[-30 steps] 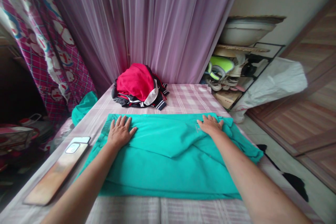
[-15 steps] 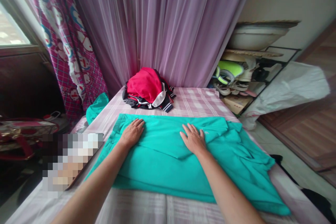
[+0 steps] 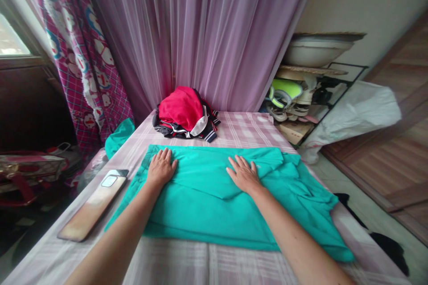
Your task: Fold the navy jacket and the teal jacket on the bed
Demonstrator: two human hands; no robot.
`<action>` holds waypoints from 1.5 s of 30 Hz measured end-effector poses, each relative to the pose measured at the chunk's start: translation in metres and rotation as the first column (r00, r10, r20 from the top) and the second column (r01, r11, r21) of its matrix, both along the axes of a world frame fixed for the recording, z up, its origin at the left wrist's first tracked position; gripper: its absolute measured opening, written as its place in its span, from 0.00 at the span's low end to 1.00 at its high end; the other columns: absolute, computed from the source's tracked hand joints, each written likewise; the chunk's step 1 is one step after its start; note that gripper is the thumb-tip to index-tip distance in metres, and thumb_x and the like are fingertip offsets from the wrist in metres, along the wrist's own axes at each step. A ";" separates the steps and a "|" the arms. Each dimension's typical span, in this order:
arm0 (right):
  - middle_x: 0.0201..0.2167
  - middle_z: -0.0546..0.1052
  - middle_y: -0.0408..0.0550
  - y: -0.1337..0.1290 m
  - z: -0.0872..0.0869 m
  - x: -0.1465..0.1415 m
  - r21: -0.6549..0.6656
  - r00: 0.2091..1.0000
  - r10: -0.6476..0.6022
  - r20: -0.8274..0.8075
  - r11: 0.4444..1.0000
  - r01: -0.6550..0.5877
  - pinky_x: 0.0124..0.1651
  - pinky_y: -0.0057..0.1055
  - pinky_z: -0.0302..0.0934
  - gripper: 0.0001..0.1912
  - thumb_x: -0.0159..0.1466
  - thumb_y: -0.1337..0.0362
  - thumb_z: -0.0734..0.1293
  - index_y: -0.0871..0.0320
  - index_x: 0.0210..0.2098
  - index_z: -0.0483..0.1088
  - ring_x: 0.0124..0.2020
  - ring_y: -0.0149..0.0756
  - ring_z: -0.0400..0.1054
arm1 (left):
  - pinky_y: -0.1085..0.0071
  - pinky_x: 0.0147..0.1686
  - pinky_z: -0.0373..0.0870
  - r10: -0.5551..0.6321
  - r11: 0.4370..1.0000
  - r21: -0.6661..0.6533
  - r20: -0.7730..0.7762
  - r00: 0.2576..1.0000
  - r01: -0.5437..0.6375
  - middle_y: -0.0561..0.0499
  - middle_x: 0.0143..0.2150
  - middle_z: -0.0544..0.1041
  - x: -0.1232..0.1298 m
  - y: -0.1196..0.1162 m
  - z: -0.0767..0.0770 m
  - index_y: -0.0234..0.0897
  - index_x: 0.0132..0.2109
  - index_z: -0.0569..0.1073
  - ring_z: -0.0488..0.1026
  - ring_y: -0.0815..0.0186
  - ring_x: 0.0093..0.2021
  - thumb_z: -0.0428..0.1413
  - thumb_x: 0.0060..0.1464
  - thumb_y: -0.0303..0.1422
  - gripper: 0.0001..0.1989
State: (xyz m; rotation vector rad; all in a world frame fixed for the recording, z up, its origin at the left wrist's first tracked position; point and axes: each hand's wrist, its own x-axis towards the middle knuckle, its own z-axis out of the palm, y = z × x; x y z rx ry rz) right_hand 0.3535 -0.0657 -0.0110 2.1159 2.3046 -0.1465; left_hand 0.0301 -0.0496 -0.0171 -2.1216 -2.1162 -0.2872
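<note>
A teal garment (image 3: 207,218) lies spread across the table, its upper layer folded over and its right end wrinkled; I cannot tell whether it is a shirt or trousers. Flat on its upper left part rests my left hand (image 3: 162,167), fingers stretched out. My right hand (image 3: 244,173) presses on the cloth right of the middle, with its fingers spread. Both palms touch the fabric and neither hand grips it. Behind the garment sits a bunched red and black piece of clothing (image 3: 183,109) with white trim and striped cuffs.
A phone (image 3: 95,205) lies on the checked tablecloth (image 3: 174,260) at the left. Another teal cloth (image 3: 119,137) hangs at the table's left edge. Purple curtains (image 3: 207,31) close off the back. A shoe rack (image 3: 321,120) with a basin (image 3: 317,51) stands at the right.
My left hand has shifted slightly left on the cloth, its fingers now pointing more straight ahead. My right hand stays about where it was. The camera view has turned slightly.
</note>
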 end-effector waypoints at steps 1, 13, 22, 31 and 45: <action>0.74 0.50 0.51 0.004 0.001 0.006 -0.004 1.000 0.013 0.012 1.000 -0.013 0.70 0.57 0.33 0.31 0.72 0.48 0.49 0.49 0.72 0.51 0.73 0.44 0.41 | 0.52 0.66 0.56 -0.001 1.000 0.005 -0.004 1.000 0.001 0.37 0.69 0.64 0.000 0.001 -0.001 0.31 0.66 0.64 0.57 0.49 0.70 0.46 0.64 0.42 0.29; 0.72 0.52 0.58 0.035 -0.006 0.104 0.025 0.912 -0.408 0.045 0.913 0.407 0.69 0.53 0.41 0.36 0.71 0.47 0.45 0.58 0.71 0.51 0.72 0.48 0.45 | 0.52 0.62 0.61 -0.004 1.000 0.024 -0.040 0.999 0.005 0.38 0.68 0.65 -0.001 0.000 0.001 0.32 0.66 0.64 0.59 0.48 0.68 0.43 0.65 0.43 0.29; 0.53 0.76 0.62 0.049 0.018 0.112 0.027 0.936 -0.312 0.161 0.950 0.312 0.64 0.59 0.44 0.30 0.72 0.52 0.48 0.61 0.56 0.73 0.55 0.53 0.69 | 0.52 0.63 0.61 0.013 1.000 -0.017 -0.059 0.998 -0.014 0.36 0.68 0.64 0.002 -0.002 0.007 0.29 0.67 0.62 0.58 0.48 0.69 0.42 0.65 0.44 0.31; 0.68 0.62 0.58 0.040 -0.005 0.124 0.116 0.935 -0.339 0.103 0.938 0.327 0.66 0.55 0.46 0.31 0.71 0.56 0.47 0.61 0.67 0.59 0.66 0.50 0.56 | 0.52 0.63 0.61 0.030 0.999 0.013 -0.015 0.999 -0.030 0.37 0.68 0.65 -0.001 0.001 0.003 0.31 0.66 0.63 0.59 0.48 0.69 0.43 0.65 0.43 0.29; 0.62 0.70 0.49 -0.007 0.005 0.144 0.260 0.991 0.128 0.050 0.956 -0.136 0.65 0.45 0.50 0.23 0.61 0.71 0.60 0.52 0.52 0.76 0.64 0.44 0.58 | 0.44 0.68 0.47 -0.033 0.989 0.146 0.003 0.999 0.032 0.39 0.68 0.65 0.001 -0.003 0.014 0.36 0.62 0.69 0.58 0.47 0.69 0.47 0.63 0.38 0.24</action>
